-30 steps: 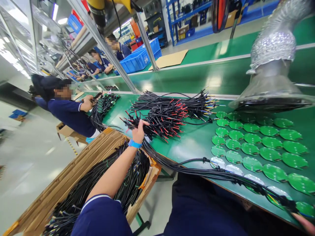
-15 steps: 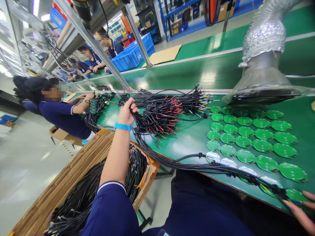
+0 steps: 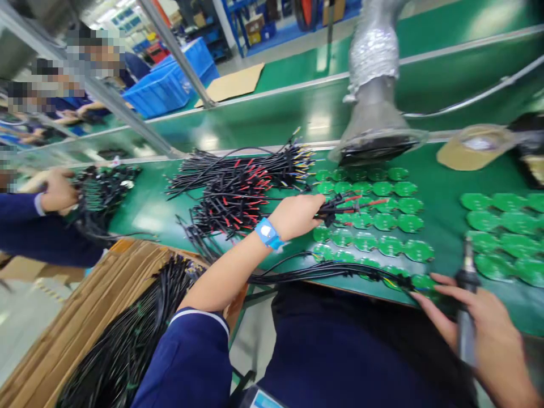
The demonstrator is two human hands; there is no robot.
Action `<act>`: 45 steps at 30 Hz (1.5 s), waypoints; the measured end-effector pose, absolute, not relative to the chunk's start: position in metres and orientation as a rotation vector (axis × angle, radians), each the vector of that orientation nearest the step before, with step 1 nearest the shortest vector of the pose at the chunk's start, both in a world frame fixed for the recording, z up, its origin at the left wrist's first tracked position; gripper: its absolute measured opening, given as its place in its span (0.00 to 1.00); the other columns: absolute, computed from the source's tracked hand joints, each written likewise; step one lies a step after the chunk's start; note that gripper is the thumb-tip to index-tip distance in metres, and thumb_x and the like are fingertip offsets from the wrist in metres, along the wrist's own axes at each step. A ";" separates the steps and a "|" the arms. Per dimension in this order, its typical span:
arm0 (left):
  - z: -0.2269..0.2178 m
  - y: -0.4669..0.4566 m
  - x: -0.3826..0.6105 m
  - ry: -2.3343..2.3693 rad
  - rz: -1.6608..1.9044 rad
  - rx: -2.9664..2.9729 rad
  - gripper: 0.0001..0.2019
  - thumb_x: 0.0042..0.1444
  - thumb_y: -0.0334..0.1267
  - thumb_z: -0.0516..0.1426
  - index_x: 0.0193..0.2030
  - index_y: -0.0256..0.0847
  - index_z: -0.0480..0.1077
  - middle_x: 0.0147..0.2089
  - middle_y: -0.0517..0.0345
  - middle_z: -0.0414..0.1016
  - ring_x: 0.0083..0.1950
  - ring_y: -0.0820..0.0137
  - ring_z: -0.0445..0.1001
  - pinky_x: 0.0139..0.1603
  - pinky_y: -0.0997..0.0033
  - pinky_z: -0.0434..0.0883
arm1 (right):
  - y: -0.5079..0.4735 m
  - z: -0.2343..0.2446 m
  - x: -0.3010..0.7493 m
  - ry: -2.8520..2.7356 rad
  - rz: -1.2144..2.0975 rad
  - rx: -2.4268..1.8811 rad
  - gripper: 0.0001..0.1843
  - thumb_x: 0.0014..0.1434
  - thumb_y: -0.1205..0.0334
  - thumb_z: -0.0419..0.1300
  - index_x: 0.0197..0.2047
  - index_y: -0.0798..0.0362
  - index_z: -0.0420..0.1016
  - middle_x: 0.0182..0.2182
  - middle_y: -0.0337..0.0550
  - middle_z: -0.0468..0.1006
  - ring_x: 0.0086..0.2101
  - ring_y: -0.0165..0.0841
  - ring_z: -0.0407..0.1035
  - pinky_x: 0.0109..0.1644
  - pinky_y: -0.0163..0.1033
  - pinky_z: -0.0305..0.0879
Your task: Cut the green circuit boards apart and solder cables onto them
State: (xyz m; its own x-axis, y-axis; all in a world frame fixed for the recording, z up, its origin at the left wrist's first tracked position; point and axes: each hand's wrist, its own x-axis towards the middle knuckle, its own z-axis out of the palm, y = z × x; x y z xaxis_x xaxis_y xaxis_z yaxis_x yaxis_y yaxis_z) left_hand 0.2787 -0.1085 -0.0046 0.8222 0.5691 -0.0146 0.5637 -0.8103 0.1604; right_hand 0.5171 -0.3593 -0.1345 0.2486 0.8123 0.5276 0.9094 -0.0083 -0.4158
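My left hand (image 3: 293, 217), with a blue wristband (image 3: 268, 233), is shut on a small bunch of black wires with red-sleeved ends (image 3: 340, 207). It holds them above rows of round green circuit boards (image 3: 374, 240). My right hand (image 3: 482, 320) grips a soldering iron (image 3: 466, 289) upright, its tip blurred. A black wire harness (image 3: 331, 273) runs along the near bench edge towards my right fingers. A heap of similar wires (image 3: 238, 192) lies left of the boards.
A cardboard box of black cables (image 3: 127, 323) stands below the bench's near edge. A fume extractor duct (image 3: 374, 73) hangs over the far boards. A co-worker's hand (image 3: 57, 190) works wires at the left. Blue crates (image 3: 159, 93) stand beyond a glass divider.
My left hand has moved right from the wire heap to above the boards, carrying a small bunch of wires. My right hand now shows a soldering iron. The view has swung right.
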 end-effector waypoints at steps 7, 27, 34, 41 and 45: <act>-0.026 -0.108 0.286 0.704 0.271 2.924 0.30 0.47 0.44 0.63 0.55 0.35 0.61 0.52 0.43 0.66 0.53 0.59 0.66 0.52 0.58 0.67 | -0.358 -0.115 0.503 -1.543 -0.094 -1.774 0.16 0.50 0.60 0.65 0.42 0.49 0.66 0.42 0.46 0.76 0.40 0.40 0.71 0.45 0.47 0.67; -0.041 -0.133 0.374 0.265 -0.113 3.065 0.10 0.57 0.34 0.52 0.34 0.34 0.73 0.40 0.48 0.70 0.42 0.62 0.66 0.43 0.61 0.65 | -0.358 -0.102 0.498 -1.420 0.006 -1.782 0.14 0.51 0.66 0.64 0.42 0.50 0.66 0.42 0.43 0.76 0.41 0.36 0.71 0.48 0.46 0.66; 0.019 -0.140 0.307 0.483 0.961 2.888 0.09 0.61 0.30 0.47 0.46 0.39 0.64 0.44 0.54 0.70 0.46 0.71 0.68 0.48 0.67 0.67 | -0.357 -0.100 0.500 -1.477 -0.027 -1.825 0.15 0.52 0.66 0.63 0.42 0.49 0.67 0.42 0.43 0.76 0.39 0.38 0.71 0.47 0.47 0.65; -0.022 -0.188 0.262 0.830 0.156 2.774 0.07 0.61 0.34 0.48 0.37 0.37 0.67 0.37 0.53 0.70 0.41 0.68 0.68 0.45 0.65 0.68 | -0.359 -0.097 0.501 -1.521 -0.055 -1.862 0.14 0.52 0.65 0.63 0.42 0.51 0.68 0.41 0.43 0.77 0.37 0.37 0.70 0.44 0.45 0.66; -0.050 -0.188 0.259 0.937 0.120 2.651 0.09 0.62 0.35 0.47 0.37 0.37 0.66 0.37 0.54 0.72 0.41 0.68 0.69 0.45 0.65 0.67 | -0.354 -0.093 0.496 -1.532 -0.067 -1.848 0.16 0.51 0.67 0.64 0.43 0.51 0.68 0.43 0.44 0.76 0.37 0.37 0.70 0.45 0.45 0.65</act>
